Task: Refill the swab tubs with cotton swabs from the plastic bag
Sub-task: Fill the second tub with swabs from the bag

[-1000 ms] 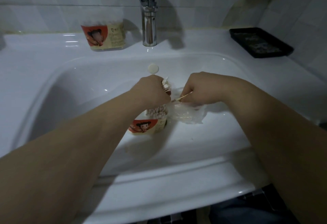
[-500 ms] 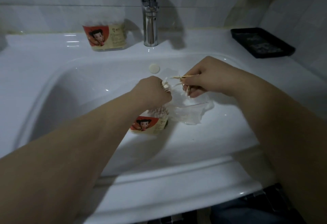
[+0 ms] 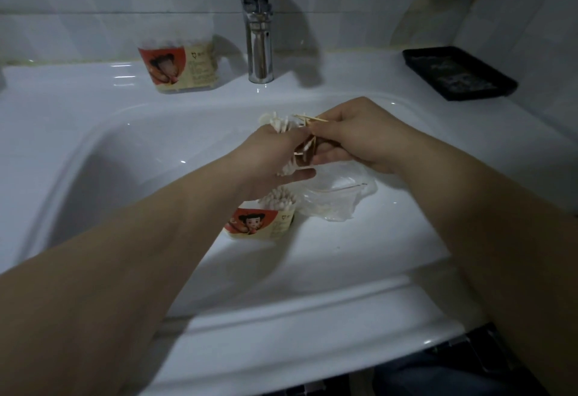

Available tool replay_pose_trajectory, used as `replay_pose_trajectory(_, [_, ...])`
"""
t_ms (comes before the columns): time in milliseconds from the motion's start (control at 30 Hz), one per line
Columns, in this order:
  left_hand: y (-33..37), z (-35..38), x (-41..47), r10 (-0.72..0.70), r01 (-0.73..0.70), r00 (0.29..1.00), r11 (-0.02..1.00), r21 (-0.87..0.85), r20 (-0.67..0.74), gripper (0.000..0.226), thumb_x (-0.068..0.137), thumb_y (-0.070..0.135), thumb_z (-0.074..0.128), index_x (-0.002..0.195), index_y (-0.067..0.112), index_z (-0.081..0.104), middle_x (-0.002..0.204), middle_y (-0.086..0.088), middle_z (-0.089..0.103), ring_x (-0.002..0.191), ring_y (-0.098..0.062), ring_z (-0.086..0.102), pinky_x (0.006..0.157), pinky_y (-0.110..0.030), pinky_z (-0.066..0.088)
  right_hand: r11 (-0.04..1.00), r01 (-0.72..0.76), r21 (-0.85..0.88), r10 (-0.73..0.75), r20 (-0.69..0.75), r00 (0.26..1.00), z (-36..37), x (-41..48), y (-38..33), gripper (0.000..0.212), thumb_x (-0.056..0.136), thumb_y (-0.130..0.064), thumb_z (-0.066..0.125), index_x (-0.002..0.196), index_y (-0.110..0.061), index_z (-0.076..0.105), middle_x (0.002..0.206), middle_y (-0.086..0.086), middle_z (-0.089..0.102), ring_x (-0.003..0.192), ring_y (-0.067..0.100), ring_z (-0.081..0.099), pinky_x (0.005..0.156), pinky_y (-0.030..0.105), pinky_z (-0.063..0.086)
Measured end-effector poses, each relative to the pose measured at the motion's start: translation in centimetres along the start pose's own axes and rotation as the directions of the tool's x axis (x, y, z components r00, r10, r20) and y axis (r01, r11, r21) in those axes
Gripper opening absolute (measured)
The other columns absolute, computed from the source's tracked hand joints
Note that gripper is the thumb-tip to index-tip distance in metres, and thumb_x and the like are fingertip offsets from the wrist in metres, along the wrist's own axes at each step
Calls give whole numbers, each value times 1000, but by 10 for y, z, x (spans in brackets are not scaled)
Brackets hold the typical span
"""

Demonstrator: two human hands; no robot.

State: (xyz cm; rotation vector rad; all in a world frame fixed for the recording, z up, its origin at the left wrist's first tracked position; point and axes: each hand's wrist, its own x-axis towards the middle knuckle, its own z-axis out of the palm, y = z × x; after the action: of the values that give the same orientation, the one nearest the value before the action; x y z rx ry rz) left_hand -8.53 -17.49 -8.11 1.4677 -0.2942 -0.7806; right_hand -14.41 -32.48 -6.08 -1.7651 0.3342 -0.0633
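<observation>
**swabnoob:** ok so mid-refill rn; left hand [image 3: 275, 157] is closed round a bunch of cotton swabs [image 3: 281, 123], white tips fanning out the far side of the fist; right hand [image 3: 353, 136] touching it, thumb + fingers pinched on a few loose wooden sticks, other fingers half curled; how do I not make a mess?

**tubguy42:** imo ur basically evening up the bundle b4 it goes in; open swab tub [image 3: 266, 217] sits in the sink basin [image 3: 140, 151] right under ur left wrist, looks fairly full of tips already; plastic bag [image 3: 337, 195] is crumpled just beside it, below ur right hand, prob a few swabs left in it but can't tell, too blurry.

**swabnoob:** so just drop em?

**tubguy42:** nah; line the sticks up parallel w/ the right hand first, crossed ones jam; keep the left grip loose enough to slide strays in; then lower the bunch upright over the tub + ease it into a gap, don't shove; btw 2nd tub [image 3: 181, 65] is way beyond both hands by the faucet [image 3: 259, 51], looks lidded, not sure tho; black tray [image 3: 459, 73] far right, ignore it.
</observation>
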Motion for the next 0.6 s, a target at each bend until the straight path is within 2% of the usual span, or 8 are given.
replay_pose_trajectory(133, [3, 1, -1, -57, 70, 994, 987, -144, 94, 28, 108, 26, 48, 112, 5, 66, 95, -9, 74, 89, -21, 72, 81, -30, 62, 998, 56, 7, -56, -5, 998, 2, 4, 3, 23, 99, -9, 63, 105, 10, 72, 84, 23, 68, 62, 19, 66, 67, 27, 62])
replay_pose_trajectory(200, [5, 0, -2, -71, 89, 990, 984, -154, 119, 26, 108, 23, 47, 111, 5, 66, 96, -10, 72, 81, -16, 71, 74, -23, 61, 977, 110, -180, -112, -3, 994, -2, 4, 3, 20, 99, -16, 64, 100, -1, 78, 81, 18, 74, 66, 22, 67, 67, 32, 59])
replay_pose_trajectory(267, [5, -2, -3, -82, 100, 988, 987, -130, 132, 25, 108, 22, 47, 110, 6, 66, 98, -10, 70, 74, -10, 65, 66, -19, 56, 914, 147, -379, -153, 15, 988, -4, 3, 2, 22, 99, -26, 64, 96, -12, 80, 82, 15, 76, 71, 21, 66, 63, 34, 52])
replay_pose_trajectory(400, [3, -4, -2, -87, 95, 984, 994, -46, 155, 18, 106, 13, 50, 114, 8, 65, 103, -12, 71, 66, -6, 55, 63, -16, 48, 864, 186, -468, -196, 29, 980, -7, 2, 1, 24, 100, -31, 62, 94, -17, 81, 84, 15, 75, 69, 18, 61, 60, 35, 47])
replay_pose_trajectory(500, [3, -4, -3, -95, 99, 979, 995, -18, 180, 16, 104, 9, 53, 117, 11, 62, 90, -4, 71, 62, -4, 50, 59, -15, 46, 829, 198, -523, -202, 50, 978, -9, 2, 0, 25, 101, -30, 60, 89, -21, 81, 68, -1, 72, 58, 15, 54, 60, 35, 47])
replay_pose_trajectory(600, [4, -2, -3, -119, 132, 971, 990, -50, 206, 17, 107, 17, 48, 117, 14, 61, 85, 0, 69, 60, -3, 50, 54, -14, 42, 807, 212, -551, -200, 83, 976, -9, 2, 1, 26, 102, -28, 58, 92, -21, 81, 61, -11, 69, 55, 5, 54, 62, 30, 46])
